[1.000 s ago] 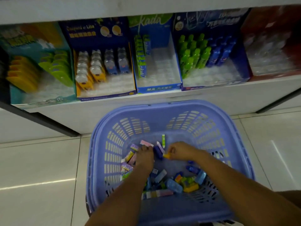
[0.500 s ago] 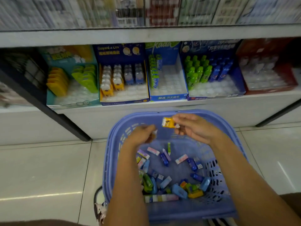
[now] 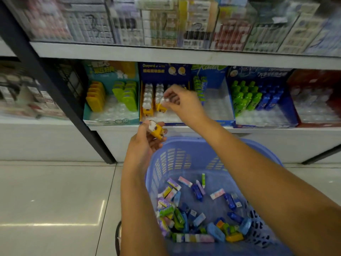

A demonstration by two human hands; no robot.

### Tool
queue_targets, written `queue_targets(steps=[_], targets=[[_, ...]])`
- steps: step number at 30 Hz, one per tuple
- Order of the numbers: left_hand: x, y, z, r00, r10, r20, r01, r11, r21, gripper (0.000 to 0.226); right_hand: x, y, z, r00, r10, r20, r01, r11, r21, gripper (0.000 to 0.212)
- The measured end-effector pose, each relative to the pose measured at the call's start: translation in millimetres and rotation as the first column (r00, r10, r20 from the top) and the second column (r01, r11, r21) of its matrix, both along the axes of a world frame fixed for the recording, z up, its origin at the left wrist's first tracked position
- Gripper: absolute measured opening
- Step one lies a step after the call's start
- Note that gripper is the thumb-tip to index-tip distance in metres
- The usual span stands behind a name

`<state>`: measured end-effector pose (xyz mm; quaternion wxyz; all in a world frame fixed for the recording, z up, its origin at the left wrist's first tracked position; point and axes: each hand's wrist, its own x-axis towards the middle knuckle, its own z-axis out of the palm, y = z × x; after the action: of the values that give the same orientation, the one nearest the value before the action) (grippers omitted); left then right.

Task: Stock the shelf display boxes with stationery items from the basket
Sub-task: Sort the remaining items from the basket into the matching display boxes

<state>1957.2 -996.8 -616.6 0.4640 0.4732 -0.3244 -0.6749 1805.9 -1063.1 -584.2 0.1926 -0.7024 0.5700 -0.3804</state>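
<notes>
I see a basket [image 3: 177, 159] of slotted plastic with a dull sheen, floor tiles [image 3: 55, 200] glossy enough to mirror the lights, display boxes [image 3: 164, 71] of printed card, clear plastic trays [image 3: 217, 108] inside them, and a matt dark shelf post [image 3: 46, 74].

Glossy tiled floor [image 3: 46, 200], white shelving [image 3: 184, 56], black upright [image 3: 57, 85]

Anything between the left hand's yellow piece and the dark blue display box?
Yes: the right hand, pinching a second piece, hangs over the yellow rows in the dark blue display box. Nothing else visible.
</notes>
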Motion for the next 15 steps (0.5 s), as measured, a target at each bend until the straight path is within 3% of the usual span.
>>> queue_targets(steps=[7, 15], targets=[[15.1, -3.2, -2.5, 0.996, 0.094, -0.002, -0.094, 0.995, 0.023, 0.036, 10.5, -16.9, -13.8, 0.972, 0.051, -0.229, -0.055, 0.998, -0.009, 0.017], [20.1, -0.1, 4.6, 0.994, 0.077, 0.072, -0.075, 0.997, -0.035, 0.036, 12.6, -11.4, -1.0, 0.954, 0.029, -0.299, -0.02, 0.999, 0.035, 0.026]])
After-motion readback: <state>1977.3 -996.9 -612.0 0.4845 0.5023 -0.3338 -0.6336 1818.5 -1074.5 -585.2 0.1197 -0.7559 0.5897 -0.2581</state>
